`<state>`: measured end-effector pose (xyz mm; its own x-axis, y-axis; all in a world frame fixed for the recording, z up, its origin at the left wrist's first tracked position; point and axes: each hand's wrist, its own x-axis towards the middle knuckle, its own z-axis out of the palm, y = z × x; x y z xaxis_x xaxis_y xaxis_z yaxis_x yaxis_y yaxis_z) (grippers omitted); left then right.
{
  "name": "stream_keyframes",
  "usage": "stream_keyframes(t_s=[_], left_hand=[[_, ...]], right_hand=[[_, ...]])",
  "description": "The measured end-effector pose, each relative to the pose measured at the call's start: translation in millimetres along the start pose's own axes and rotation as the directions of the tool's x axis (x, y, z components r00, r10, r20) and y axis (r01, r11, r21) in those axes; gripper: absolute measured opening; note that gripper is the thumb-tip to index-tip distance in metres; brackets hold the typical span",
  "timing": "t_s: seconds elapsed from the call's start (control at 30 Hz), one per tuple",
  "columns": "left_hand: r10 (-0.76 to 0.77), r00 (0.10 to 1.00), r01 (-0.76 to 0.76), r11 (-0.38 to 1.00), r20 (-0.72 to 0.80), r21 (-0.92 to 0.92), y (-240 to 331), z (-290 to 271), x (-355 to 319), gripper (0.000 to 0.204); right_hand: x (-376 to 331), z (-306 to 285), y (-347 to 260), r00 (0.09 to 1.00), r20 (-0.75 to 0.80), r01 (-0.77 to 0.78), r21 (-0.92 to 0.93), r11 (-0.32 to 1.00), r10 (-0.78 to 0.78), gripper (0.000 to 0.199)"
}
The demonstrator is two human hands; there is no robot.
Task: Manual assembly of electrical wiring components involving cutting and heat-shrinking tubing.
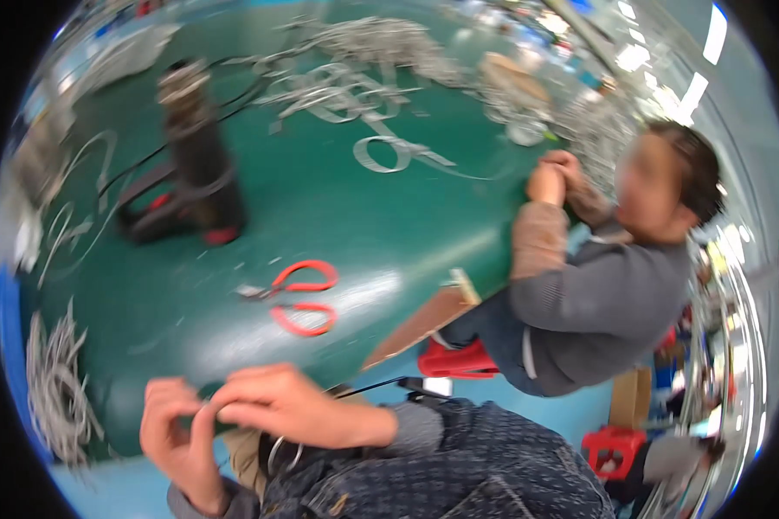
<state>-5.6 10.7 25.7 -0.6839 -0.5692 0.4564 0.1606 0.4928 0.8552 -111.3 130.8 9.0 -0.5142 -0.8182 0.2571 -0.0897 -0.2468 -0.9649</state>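
Close to the table's near edge at the lower left, my left hand (171, 432) and my right hand (281, 400) meet at the fingertips. Thumbs and index fingers of both are pinched together, and whatever they hold is too small and blurred to name. Beyond them, scissors (274, 291) with red looped handles lie on the green tabletop (312, 208), blades to the left. Further back at the left stands a dark heat gun (206, 156) with a black cord. A loose bundle of grey-white strips (56, 389) rests left of my hands.
At the back lie a pile of pale strips (381, 43) and a coiled strip (359, 156). On the right a co-worker (597, 303) sits on a red stool (459, 361), hands together over the table edge. A brown board (424, 324) lies along the near edge.
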Motion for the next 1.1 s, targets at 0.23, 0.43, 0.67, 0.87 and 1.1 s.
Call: stream_keyframes(t_s=[0.23, 0.43, 0.67, 0.87, 1.1], left_hand=[[0.027, 0.986, -0.041, 0.996, 0.164, 0.080, 1.8, 8.3, -1.9, 0.013], [0.218, 0.957, -0.274, 0.897, 0.193, 0.346, 14.1, 11.3, -1.6, 0.013], [0.217, 0.931, -0.331, 0.840, 0.293, 0.429, 25.0, 4.1, -0.8, 0.012], [0.182, 0.968, -0.237, 0.889, 0.172, 0.391, 29.0, 3.1, -9.7, 0.011], [-0.144, 0.990, 0.143, 0.989, 0.010, 0.036, 23.7, 3.5, -17.8, 0.007]], right_hand=[[-8.4, -12.0, -1.6, 0.975, 0.056, -0.219, 0.111, 0.969, 0.214, 0.013], [-10.0, -6.2, 0.5, 0.981, -0.009, -0.195, 0.064, 0.979, 0.196, 0.014], [-14.9, -0.6, 3.8, 0.996, -0.064, -0.064, -0.090, 0.994, 0.058, 0.012], [-14.2, 3.7, -9.8, 0.997, -0.072, 0.007, -0.079, 0.997, -0.013, 0.012], [-16.1, 5.2, -15.6, 0.993, -0.081, 0.082, -0.099, 0.992, -0.090, 0.013]])
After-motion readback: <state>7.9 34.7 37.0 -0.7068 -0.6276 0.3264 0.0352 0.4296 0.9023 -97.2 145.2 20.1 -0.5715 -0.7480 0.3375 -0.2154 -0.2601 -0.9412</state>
